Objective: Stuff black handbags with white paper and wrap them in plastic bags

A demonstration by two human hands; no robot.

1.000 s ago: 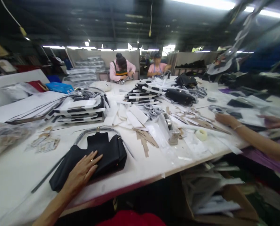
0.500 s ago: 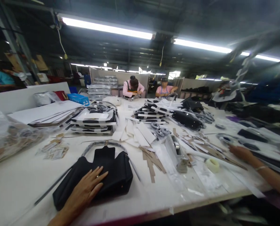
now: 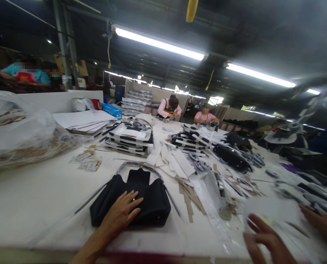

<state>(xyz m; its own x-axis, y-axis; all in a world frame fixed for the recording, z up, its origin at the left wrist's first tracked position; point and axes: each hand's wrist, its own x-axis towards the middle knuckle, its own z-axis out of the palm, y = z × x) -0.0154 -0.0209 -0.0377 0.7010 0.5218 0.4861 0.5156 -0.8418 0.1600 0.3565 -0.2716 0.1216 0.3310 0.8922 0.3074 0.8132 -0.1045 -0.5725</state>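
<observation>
One black bag (image 3: 155, 201) lies beneath the nearer left hand (image 3: 121, 212), long axis extending to both its sides, palm flat, fingers slightly apart, while the right hand (image 3: 268, 240), well rightward, is at a blurred white sheet (image 3: 275, 209), grip indeterminable.

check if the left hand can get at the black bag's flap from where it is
Most likely yes: the left hand lies flat on the black bag, fingers pointing toward the side just below the flap, and nothing visible lies between them.
</observation>
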